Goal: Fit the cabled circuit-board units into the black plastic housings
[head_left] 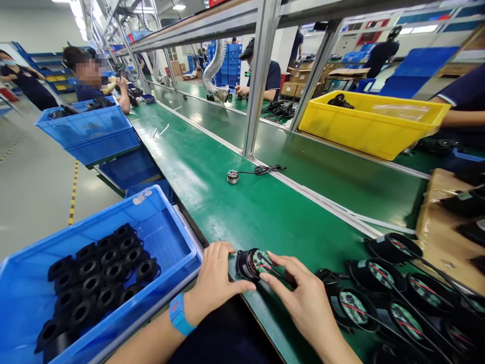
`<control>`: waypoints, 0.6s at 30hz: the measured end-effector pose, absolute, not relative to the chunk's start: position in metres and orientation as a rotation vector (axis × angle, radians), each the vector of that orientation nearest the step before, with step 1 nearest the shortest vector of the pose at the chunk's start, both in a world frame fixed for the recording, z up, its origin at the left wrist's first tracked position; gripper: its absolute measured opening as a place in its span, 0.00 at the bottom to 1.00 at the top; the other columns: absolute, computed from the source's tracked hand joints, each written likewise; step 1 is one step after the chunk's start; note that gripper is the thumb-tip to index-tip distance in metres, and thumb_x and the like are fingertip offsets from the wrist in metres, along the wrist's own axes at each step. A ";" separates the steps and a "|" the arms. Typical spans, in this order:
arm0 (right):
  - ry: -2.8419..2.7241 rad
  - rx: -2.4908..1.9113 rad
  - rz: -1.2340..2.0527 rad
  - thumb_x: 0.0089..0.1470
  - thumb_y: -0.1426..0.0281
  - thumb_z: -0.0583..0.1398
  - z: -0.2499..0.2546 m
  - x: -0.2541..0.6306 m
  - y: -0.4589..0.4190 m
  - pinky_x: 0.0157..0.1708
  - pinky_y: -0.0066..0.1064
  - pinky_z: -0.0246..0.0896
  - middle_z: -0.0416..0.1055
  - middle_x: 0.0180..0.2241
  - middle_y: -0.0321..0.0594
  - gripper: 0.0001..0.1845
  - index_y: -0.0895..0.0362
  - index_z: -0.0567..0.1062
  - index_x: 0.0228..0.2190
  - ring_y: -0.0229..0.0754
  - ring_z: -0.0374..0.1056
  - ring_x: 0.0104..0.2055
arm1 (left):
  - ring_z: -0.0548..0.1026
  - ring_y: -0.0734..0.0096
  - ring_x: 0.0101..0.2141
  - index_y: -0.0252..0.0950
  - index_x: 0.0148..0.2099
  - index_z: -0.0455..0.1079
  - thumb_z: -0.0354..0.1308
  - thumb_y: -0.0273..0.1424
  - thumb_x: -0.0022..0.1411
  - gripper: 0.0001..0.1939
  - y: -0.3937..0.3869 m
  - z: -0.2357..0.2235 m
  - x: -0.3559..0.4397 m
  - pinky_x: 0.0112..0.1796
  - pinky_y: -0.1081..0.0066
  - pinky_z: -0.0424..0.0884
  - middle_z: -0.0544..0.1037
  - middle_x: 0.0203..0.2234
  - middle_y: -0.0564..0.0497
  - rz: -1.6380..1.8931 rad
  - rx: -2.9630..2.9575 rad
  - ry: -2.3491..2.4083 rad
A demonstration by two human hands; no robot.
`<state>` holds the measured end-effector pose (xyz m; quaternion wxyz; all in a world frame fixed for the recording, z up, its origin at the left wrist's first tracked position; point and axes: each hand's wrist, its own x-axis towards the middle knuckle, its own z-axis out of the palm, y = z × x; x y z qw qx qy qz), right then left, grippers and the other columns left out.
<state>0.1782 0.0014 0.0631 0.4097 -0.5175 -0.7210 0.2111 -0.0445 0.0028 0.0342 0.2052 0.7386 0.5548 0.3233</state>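
Note:
At the near edge of the green bench, my left hand is curled against the side of a round black plastic housing. My right hand pinches a small motor with a green circuit board between thumb and fingers. This motor is tilted at the housing's opening; how far it sits inside I cannot tell. Red wires show on its board. Farther along the bench lies another motor with a coiled black cable. To my right, several black housings hold wired boards, such as one housing.
At my left stands a blue bin with several black housings. A metal post rises from the bench. Beyond it are a yellow bin and a cardboard sheet. Co-workers sit along the line, one person beside blue bins.

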 end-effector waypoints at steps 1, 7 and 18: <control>-1.830 -1.289 0.532 0.59 0.54 0.64 0.062 0.174 0.001 0.35 0.30 0.75 0.79 0.40 0.43 0.20 0.53 0.81 0.47 0.42 0.77 0.37 | 0.70 0.40 0.56 0.34 0.58 0.69 0.67 0.64 0.44 0.49 0.005 0.032 -0.045 0.57 0.41 0.66 0.74 0.54 0.35 0.901 2.092 1.511; -1.864 -1.197 0.361 0.61 0.59 0.64 0.069 0.164 -0.005 0.38 0.28 0.75 0.78 0.39 0.43 0.18 0.56 0.80 0.48 0.41 0.77 0.38 | 0.71 0.44 0.60 0.42 0.57 0.72 0.72 0.42 0.53 0.30 0.007 0.029 -0.030 0.65 0.40 0.53 0.82 0.50 0.45 0.917 2.053 1.400; -1.970 -1.286 0.213 0.63 0.50 0.59 0.058 0.154 -0.010 0.30 0.30 0.69 0.80 0.31 0.40 0.24 0.56 0.80 0.47 0.39 0.73 0.25 | 0.65 0.42 0.65 0.39 0.61 0.69 0.63 0.40 0.62 0.27 0.005 0.028 -0.046 0.67 0.35 0.36 0.79 0.55 0.42 0.859 2.313 1.381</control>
